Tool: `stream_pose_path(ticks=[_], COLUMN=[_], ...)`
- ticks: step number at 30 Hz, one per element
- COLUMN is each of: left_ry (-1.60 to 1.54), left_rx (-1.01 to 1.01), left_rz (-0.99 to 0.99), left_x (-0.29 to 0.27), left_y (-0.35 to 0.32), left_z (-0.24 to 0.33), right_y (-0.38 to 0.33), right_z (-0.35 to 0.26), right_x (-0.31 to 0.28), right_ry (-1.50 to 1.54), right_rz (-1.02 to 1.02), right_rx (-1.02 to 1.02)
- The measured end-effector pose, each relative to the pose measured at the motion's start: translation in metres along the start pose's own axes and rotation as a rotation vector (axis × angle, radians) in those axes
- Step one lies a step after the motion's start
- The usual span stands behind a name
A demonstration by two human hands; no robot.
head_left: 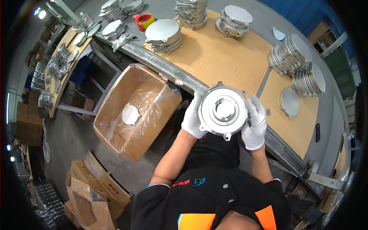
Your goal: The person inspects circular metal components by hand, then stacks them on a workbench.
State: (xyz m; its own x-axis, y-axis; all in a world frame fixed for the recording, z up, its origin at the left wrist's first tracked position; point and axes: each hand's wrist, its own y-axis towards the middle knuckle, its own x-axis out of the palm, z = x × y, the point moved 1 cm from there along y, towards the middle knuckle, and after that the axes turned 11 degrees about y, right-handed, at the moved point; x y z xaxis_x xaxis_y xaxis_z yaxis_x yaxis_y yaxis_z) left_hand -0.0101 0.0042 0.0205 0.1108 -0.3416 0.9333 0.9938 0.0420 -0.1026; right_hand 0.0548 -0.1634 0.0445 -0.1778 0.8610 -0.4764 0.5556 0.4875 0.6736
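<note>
A round silver metal cover (211,115) with small lugs on its rim and a stepped, shiny centre faces up in front of my body, at the table's near edge. My left hand (193,118), in a white glove, is closed on its left side, the fingers partly hidden beneath. My right hand (255,124), also gloved, grips the right rim with bent fingers. On the table to the right lies a single flat metal cover (289,102), beside stacked covers (306,78) standing on edge.
Brown board (214,53) covers part of the grey table. Stacks of covers (163,30) and red and yellow tape rolls (144,21) stand toward the back. Left of me, a plastic-lined carton (111,132) holds one cover (130,114). Flattened cartons (103,188) lie at lower left.
</note>
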Motion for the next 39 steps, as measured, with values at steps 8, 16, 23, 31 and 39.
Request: stream_pose_path(ticks=[8,16,23,31,39], left_ry=[0.045,0.097,0.029,0.024,0.592], left_rx=[0.075,0.069,0.044,0.125,0.196], left_rz=[-0.005,0.021,-0.005,0.008,0.102], left_x=[0.011,0.015,0.003,-0.012,-0.029], left_y=[-0.004,-0.005,0.002,0.007,0.026], left_z=[0.000,0.002,0.000,-0.002,-0.003], right_y=[-0.004,-0.014,-0.015,-0.002,0.000], right_z=[0.001,0.012,0.015,0.005,0.022], right_x=[0.003,0.008,0.009,0.013,0.002], right_ry=[0.074,0.123,0.150,0.128,0.314], right_rz=[0.039,0.010,0.037,0.021,-0.161], right_rx=[0.176,0.256,0.292,0.194,0.268])
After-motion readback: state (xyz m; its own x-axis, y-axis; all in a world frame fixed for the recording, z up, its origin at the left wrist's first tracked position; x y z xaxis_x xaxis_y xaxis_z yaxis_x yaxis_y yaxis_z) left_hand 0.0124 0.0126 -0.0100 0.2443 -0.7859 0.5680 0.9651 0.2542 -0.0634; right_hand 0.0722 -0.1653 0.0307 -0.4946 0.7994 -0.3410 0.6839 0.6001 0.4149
